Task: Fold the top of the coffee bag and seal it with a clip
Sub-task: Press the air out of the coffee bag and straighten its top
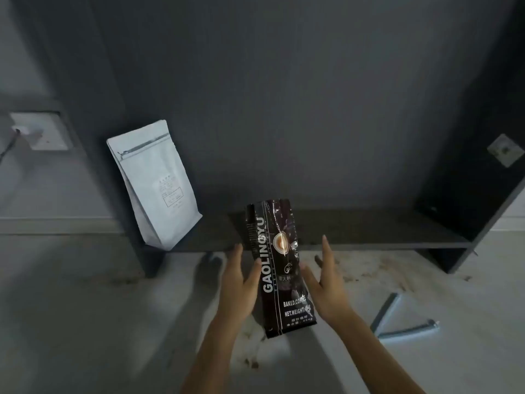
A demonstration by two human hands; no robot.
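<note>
A tall black coffee bag (279,268) with white "GAOLINGYU" lettering stands upright on the pale counter (85,308), its top straight and unfolded. My left hand (240,282) is spread beside the bag's left edge, thumb close to or just touching it. My right hand (326,285) is spread at the bag's right side, a small gap showing between fingers and bag. Neither hand grips anything. A pale blue clip (397,322), opened into a V, lies on the counter to the right of my right forearm.
A white zip-top pouch (157,183) leans at the left end of a dark low shelf (369,231) behind the bag. A dark wall rises behind. Brown stains mark the counter near the bag. A wall socket (39,132) sits far left.
</note>
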